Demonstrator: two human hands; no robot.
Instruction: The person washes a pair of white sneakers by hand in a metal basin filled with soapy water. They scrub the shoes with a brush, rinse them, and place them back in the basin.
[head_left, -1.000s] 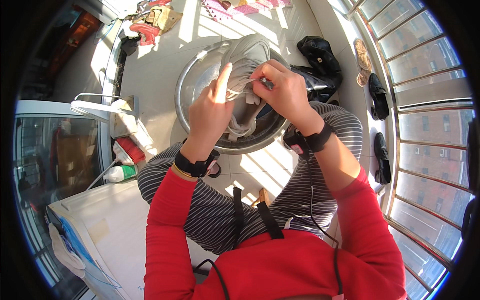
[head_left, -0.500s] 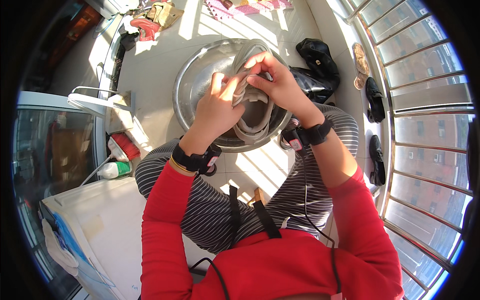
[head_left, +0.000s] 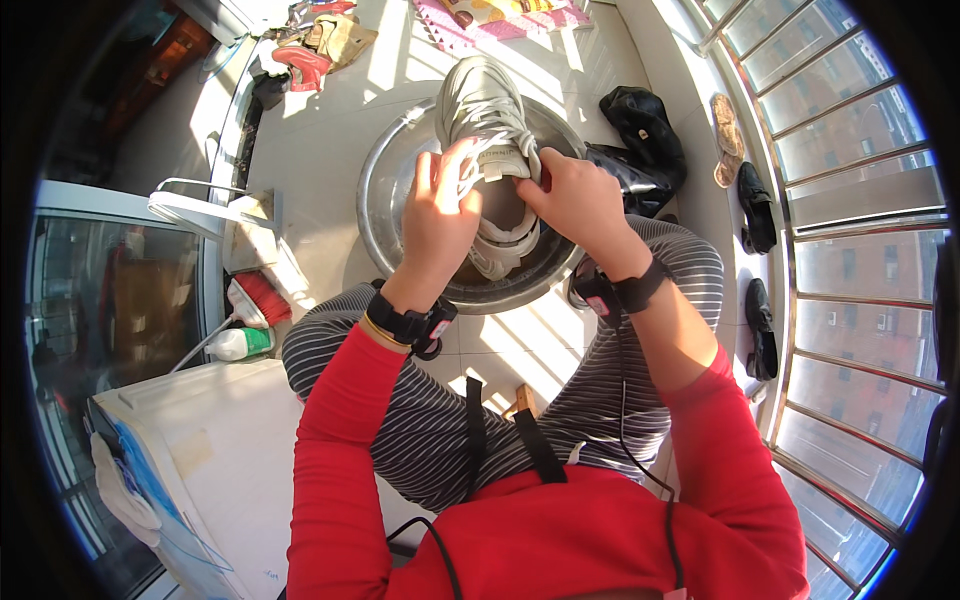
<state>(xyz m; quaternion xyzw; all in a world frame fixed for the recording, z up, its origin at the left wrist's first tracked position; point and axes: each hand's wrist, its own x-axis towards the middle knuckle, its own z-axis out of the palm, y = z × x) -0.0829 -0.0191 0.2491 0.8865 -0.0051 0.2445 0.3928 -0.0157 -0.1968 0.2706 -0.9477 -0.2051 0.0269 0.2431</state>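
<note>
holding a pale grey shoe [head_left: 482, 95] in the upper middle of the frame, toe toward the top edge, against a metal basin [head_left: 378, 205]; we cannot tell whether they touch. our left hand [head_left: 437, 222] has fingers curled on its laced left side. our right hand [head_left: 585, 203] pinches the right edge of its opening. red-bristled broom [head_left: 262, 300] at mid left.

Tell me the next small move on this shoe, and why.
I'd probably have the left hand ease the laces looser: they cross the front of the shoe, that hand is close beside them, and the right hand is at the shoe's other side, placed to steady it.
</note>
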